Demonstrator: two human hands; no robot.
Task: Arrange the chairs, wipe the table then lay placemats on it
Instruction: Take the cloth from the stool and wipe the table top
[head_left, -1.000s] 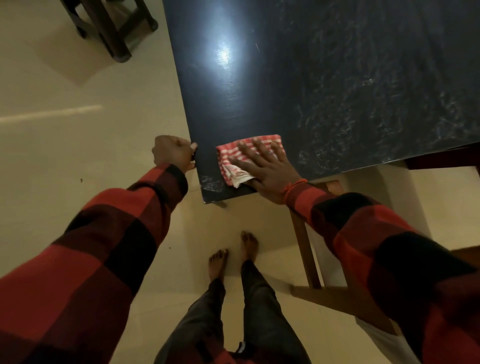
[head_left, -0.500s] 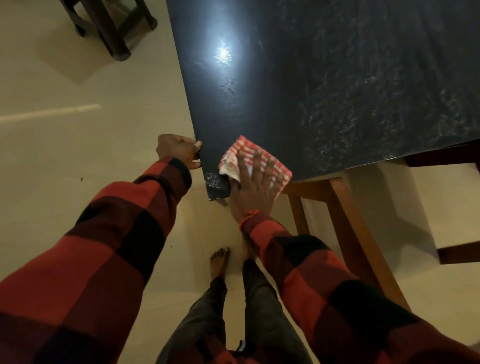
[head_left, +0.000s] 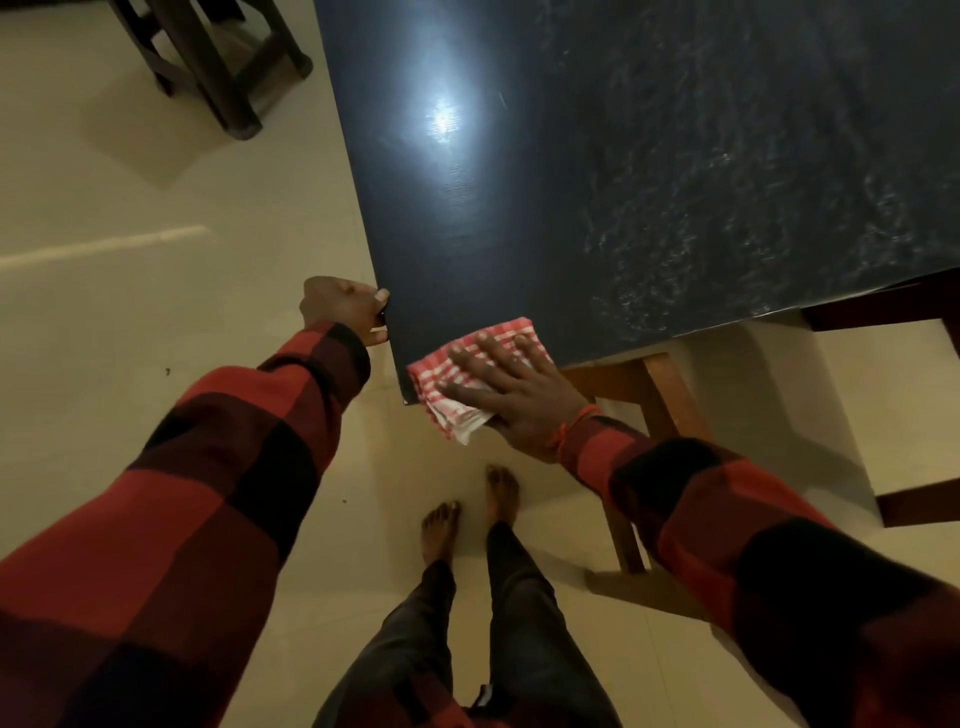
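Pressing flat with straight, spread fingers, our right hand (head_left: 511, 395) holds the folded checked cloth (head_left: 467, 382) on the near corner of the dark desk (head_left: 649, 182), part of the cloth hanging off the edge. Our left hand (head_left: 343, 309) curls around the desk's side edge just beside it. A wooden chair (head_left: 660, 415) stands under the desk to the right, another chair (head_left: 208, 62) well apart on the floor (head_left: 130, 312).

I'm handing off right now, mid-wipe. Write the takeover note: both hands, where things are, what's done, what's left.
Left hand: gripping the left edge of the dark table near its front corner.
Right hand: fingers flat, pressing the red-and-white checked cloth onto that corner; part of the cloth hangs over the edge.
Wooden chair: tucked under the front edge, right of the cloth. A dark stool stands off the far left.
Done: wiping is under way; streaks show on the right half.
Left: finish wiping, then lay placemats; none are in view.
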